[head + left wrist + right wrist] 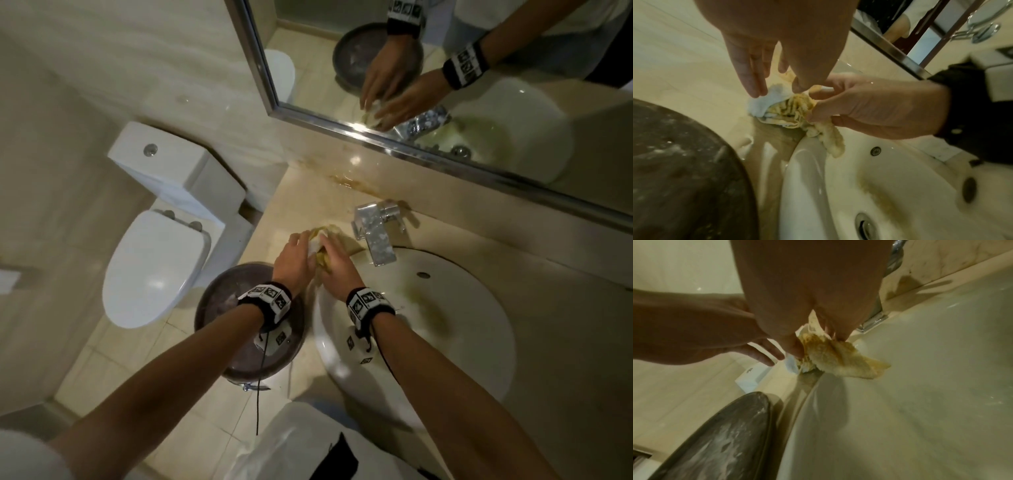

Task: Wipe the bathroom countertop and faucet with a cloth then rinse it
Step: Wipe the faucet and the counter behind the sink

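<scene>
At the sink's 11 o'clock edge, on the counter strip, I log both hands on one item: a crumpled white terry cloth stained yellow-brown (789,108). My right hand (875,110) has it bunched, thumb and fingers curled round the stained folds; a limp tail of the cloth droops over the basin rim. My left hand (764,53) comes down from 12 o'clock in its own wrist view, fingers straight and close together, with the fingertips (756,91) touching the clean white corner; I cannot tell whether the thumb pinches it.

Right wrist view: same bundle, stained flap hanging toward 4 o'clock over the bowl.

Head view: hands meet at about 10 o'clock from the square chrome faucet (373,236), close beside it but not in contact. Glossy beige stone countertop (315,192) carries a brown stain streak at 12 o'clock of the faucet, along the backsplash. Round white ceramic sink (479,329) shows yellowish staining inside the bowl toward the drain.

At 9 o'clock of the sink, a round dark brown bin lid (219,301) with pale smears. Farther at 9–10 o'clock, a white toilet with closed seat (154,267). Metal-framed wall mirror (445,85) at 1 o'clock reflects both hands. Both wrists wear black bands with black-and-white marker tags.
</scene>
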Demonstrator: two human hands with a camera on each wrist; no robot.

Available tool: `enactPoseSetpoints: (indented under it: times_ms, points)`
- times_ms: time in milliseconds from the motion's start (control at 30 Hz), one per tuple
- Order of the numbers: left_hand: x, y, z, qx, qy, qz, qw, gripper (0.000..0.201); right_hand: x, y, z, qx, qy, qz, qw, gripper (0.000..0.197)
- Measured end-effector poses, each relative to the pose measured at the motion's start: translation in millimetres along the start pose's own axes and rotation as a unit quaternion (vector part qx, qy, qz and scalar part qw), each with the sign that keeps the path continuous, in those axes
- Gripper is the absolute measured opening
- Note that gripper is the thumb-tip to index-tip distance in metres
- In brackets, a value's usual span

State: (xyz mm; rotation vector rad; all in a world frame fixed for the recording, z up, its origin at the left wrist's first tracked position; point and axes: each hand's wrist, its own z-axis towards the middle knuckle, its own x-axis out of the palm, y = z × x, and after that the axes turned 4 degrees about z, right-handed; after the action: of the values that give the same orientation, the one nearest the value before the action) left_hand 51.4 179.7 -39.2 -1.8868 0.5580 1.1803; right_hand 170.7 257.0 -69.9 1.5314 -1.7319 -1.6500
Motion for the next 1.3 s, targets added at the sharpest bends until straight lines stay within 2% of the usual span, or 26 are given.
enactPoseSetpoints:
  times_ms: [100,167,233,367,533,700,800,1000,1100,1233,1300]
  points:
    - [9,-10,2,0.001,0.018,-0.024,1.000,0.054,-11,-9,-20,-0.050,-0.027,-0.041,0.998,0.072]
    - [17,-17,4,0.002,0.026,-0.018,1.000,0.056,-20,-23,-35,-0.078,-0.007,-0.133,0.988,0.076]
    - [22,-24,8,0.000,0.033,-0.006,0.999,0.058,-30,-32,-49,-0.075,0.006,-0.190,0.979,0.078]
    - [21,-30,20,0.001,0.048,-0.019,0.999,0.068,-44,-34,-64,-0.069,-0.017,-0.180,0.981,0.083]
    - [27,-45,30,-0.057,0.077,-0.111,0.989,0.068,-55,-45,-81,-0.060,-0.020,-0.183,0.981,0.085]
    - [42,-65,43,-0.083,0.068,-0.155,0.982,0.072,-72,-68,-107,-0.020,-0.051,-0.195,0.979,0.070]
    - [41,-65,45,-0.090,0.075,-0.142,0.983,0.066,-78,-83,-118,0.005,-0.053,-0.186,0.981,0.065]
    - [15,-34,53,-0.114,0.040,-0.072,0.990,0.060,-89,-93,-122,0.062,-0.054,-0.154,0.985,0.063]
    - [1,-7,66,-0.147,-0.003,-0.040,0.988,0.053,-92,-92,-121,0.071,-0.070,-0.134,0.986,0.063]
    - [-8,5,93,-0.227,-0.061,-0.089,0.968,0.051,-98,-90,-124,0.088,-0.096,-0.103,0.986,0.062]
    - [-6,-3,106,-0.239,-0.064,-0.108,0.963,0.053,-101,-90,-127,0.101,-0.111,-0.084,0.985,0.061]
